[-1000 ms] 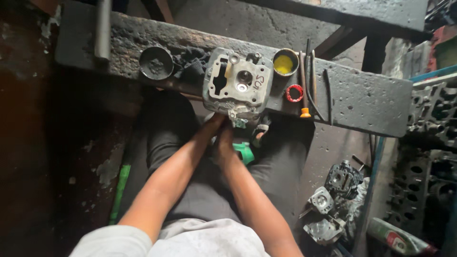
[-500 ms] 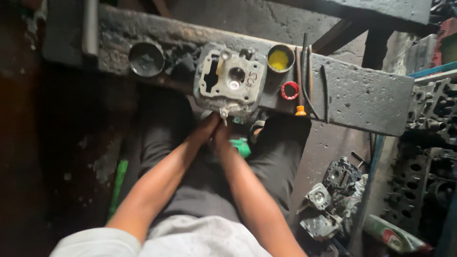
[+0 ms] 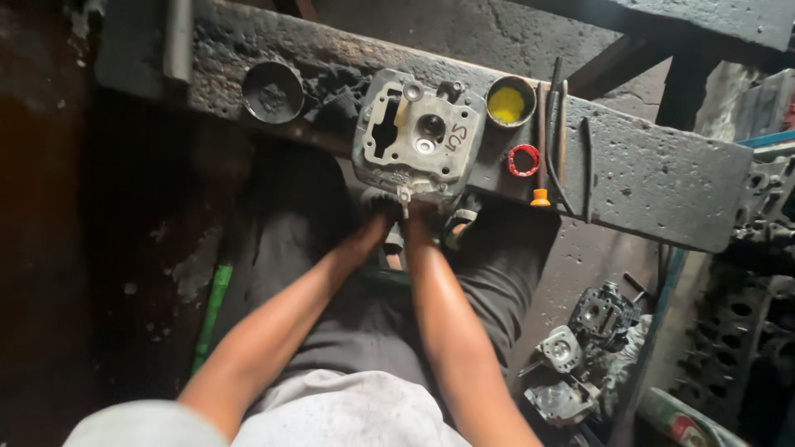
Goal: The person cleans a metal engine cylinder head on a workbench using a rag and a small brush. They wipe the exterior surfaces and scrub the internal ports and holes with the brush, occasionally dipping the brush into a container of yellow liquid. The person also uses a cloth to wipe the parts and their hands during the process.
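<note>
A long, soot-black, pitted worktop (image 3: 646, 165) runs across the view above a stained concrete floor. At its near edge, about midway, sits a grey cast-metal cylinder head (image 3: 418, 141), blocky, with cut-out ports and a round bore. Both hands meet at that near side: the left hand (image 3: 379, 207) and the right hand (image 3: 416, 213) press against the head's underside, though whether each grip is closed I cannot tell. Beside the head stand a yellow-filled tin (image 3: 510, 103), a dark greasy cup (image 3: 272, 92), a small red ring (image 3: 522, 161) and thin rods.
</note>
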